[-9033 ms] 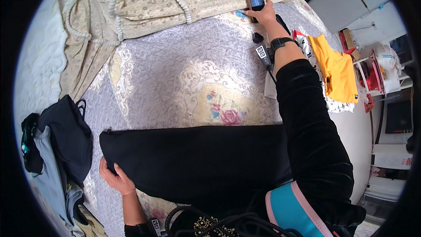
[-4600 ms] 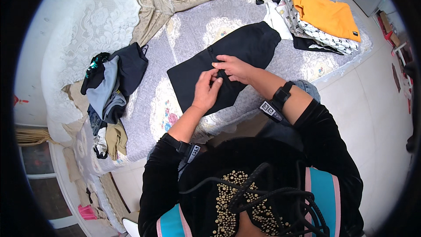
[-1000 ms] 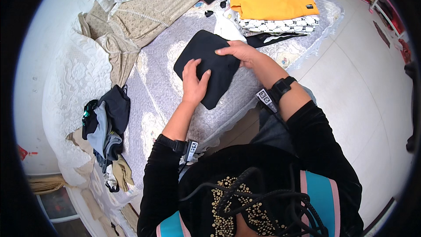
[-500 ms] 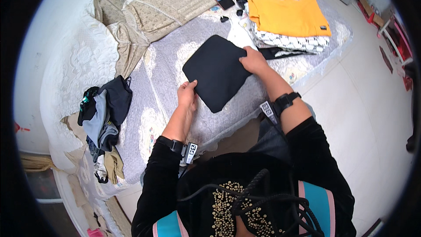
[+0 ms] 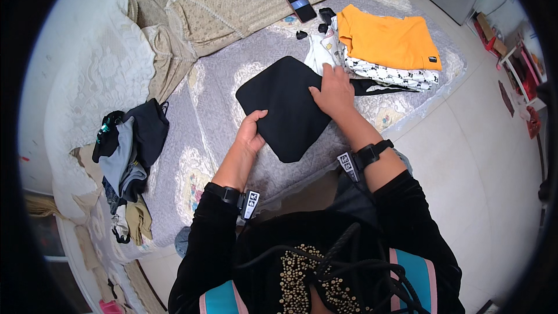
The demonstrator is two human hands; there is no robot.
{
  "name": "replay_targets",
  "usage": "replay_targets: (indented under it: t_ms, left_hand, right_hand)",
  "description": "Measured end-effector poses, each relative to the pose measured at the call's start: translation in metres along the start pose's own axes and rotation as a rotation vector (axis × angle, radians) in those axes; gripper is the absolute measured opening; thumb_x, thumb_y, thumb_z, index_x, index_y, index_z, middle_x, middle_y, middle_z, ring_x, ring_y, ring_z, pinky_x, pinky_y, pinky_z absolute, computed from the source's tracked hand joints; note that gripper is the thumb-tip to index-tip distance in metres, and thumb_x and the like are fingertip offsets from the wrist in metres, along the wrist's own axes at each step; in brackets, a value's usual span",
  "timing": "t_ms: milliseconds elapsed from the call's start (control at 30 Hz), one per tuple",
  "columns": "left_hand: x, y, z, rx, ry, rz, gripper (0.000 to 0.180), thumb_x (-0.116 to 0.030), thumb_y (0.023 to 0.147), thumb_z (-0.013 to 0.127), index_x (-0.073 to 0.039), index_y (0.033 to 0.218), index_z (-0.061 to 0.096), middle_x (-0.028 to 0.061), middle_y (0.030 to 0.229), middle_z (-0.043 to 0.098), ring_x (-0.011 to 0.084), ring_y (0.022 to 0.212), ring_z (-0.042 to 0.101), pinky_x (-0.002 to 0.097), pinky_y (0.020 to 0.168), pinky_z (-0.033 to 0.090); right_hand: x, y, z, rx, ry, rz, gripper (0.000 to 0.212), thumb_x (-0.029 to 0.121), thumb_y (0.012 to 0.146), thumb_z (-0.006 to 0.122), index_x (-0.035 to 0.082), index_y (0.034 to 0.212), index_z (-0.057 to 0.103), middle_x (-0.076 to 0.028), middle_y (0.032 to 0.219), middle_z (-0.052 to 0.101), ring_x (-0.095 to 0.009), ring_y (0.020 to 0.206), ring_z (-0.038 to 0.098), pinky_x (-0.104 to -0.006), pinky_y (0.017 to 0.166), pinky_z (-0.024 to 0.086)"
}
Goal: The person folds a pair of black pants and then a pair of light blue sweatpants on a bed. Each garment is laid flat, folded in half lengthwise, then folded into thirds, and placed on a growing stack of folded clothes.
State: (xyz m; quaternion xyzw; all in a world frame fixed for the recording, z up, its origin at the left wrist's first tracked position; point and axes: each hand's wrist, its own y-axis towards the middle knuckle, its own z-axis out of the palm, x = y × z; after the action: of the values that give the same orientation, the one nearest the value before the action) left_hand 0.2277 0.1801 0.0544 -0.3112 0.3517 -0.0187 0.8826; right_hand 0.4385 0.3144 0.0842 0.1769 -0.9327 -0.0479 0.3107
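A piece of black cloth [image 5: 282, 107], folded into a flat, rounded square, lies on the bed in front of me. My left hand [image 5: 251, 131] pinches its lower left edge, thumb on top and fingers tucked underneath. At the right corner, my right hand [image 5: 336, 93] rests back-up across the edge, its fingers stretched forward and the thumb apart on the black surface. Just beyond that hand is a stack of folded clothes: a yellow-orange garment [image 5: 389, 38] on top, a white one with a black pattern [image 5: 395, 75] below, and black cloth at the bottom.
A rumpled pile of dark, grey and khaki clothes [image 5: 131, 157] lies to the left on the grey floral bedspread [image 5: 215, 81]. A phone [image 5: 299, 3] and small black items [image 5: 323, 27] are at the far side. Beige bedding [image 5: 215, 14] runs along the back; tiled floor [image 5: 465, 145] is right.
My right hand has turned and its fingers have straightened from gripping the right corner. The left hand still pinches its edge, and the black cloth has shifted slightly toward me.
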Motion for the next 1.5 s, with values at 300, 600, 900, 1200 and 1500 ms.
replay_targets:
  t_ms: [300,600,900,1200,1500]
  left_hand:
    - [-0.075,-0.067,0.070,-0.046,0.557,0.460,0.031,-0.002,0.082,0.061,0.005,0.112,0.059,0.0144,0.099,0.069,0.0239,0.087,0.071,0.0345,0.077,0.059]
    - [0.002,-0.104,0.115,0.091,1.738,0.976,0.039,-0.022,0.080,0.079,-0.007,0.106,0.054,0.0297,0.136,0.051,0.0463,0.123,0.050,0.0452,0.098,0.043]
    - [0.001,-0.035,0.006,-0.383,1.491,1.095,0.062,-0.032,0.075,0.083,-0.004,0.125,0.057,0.0240,0.131,0.055,0.0378,0.118,0.054,0.0460,0.104,0.042]
    - [0.002,-0.040,-0.030,-0.253,0.527,0.146,0.058,-0.038,0.083,0.079,-0.001,0.122,0.057,0.0124,0.111,0.067,0.0168,0.092,0.068,0.0307,0.065,0.058]
    - [0.013,-0.049,-0.042,0.048,-0.077,0.010,0.048,-0.034,0.097,0.060,-0.002,0.132,0.054,0.0149,0.129,0.063,0.0285,0.115,0.064,0.0432,0.098,0.053]
  right_hand:
    - [0.062,-0.020,-0.007,0.623,1.154,0.194,0.068,0.056,0.095,0.055,0.008,0.143,0.046,-0.017,0.143,0.048,-0.028,0.129,0.048,-0.0470,0.101,0.042]
    - [0.040,-0.025,0.034,0.977,2.410,0.208,0.065,0.064,0.097,0.036,0.010,0.121,0.063,-0.012,0.119,0.066,-0.029,0.109,0.064,-0.0434,0.099,0.051]
    - [-0.002,-0.035,0.018,0.729,1.975,0.845,0.092,0.080,0.089,0.034,0.005,0.139,0.051,-0.018,0.136,0.056,-0.036,0.121,0.056,-0.0530,0.106,0.043]
    - [-0.034,-0.032,0.004,0.781,1.609,0.766,0.037,0.009,0.085,0.072,-0.004,0.118,0.062,-0.017,0.111,0.069,-0.031,0.096,0.069,-0.0443,0.090,0.055]
    - [0.011,-0.032,-0.016,0.858,1.856,0.347,0.035,0.006,0.089,0.064,-0.002,0.123,0.060,-0.016,0.115,0.068,-0.028,0.102,0.068,-0.0420,0.093,0.054]
